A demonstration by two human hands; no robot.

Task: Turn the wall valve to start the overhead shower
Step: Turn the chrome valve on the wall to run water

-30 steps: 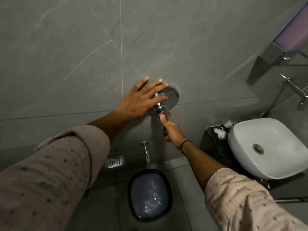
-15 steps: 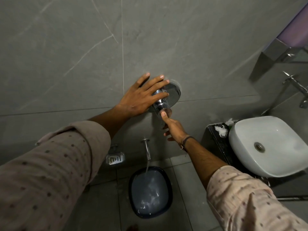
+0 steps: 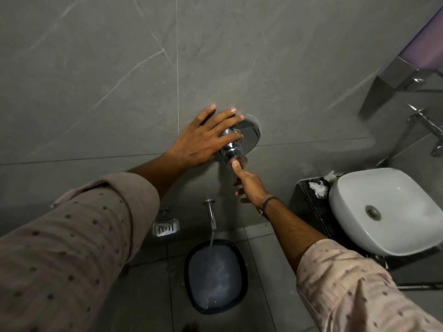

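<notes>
A chrome wall valve (image 3: 251, 134) with a round plate sits on the grey tiled wall, and its handle (image 3: 236, 155) sticks out toward me. My left hand (image 3: 201, 140) lies flat over the valve's left side, fingers spread, with two fingers across the valve body. From below, my right hand (image 3: 251, 185) has its thumb tip on the end of the handle while the other fingers curl underneath. Water runs from the lower wall spout (image 3: 212, 214) into a dark blue tub (image 3: 215, 276) on the floor. The overhead shower is out of view.
A white basin (image 3: 383, 212) rests on a black counter (image 3: 309, 200) at the right, with its wall tap (image 3: 429, 125) above. A chrome soap dish (image 3: 165, 227) hangs low on the wall, left of the spout. Grey floor tiles surround the tub.
The spout was dry a second ago; a thin stream began, and water now pours steadily into the tub. Both hands have stayed on the valve, which sits slightly higher in view.
</notes>
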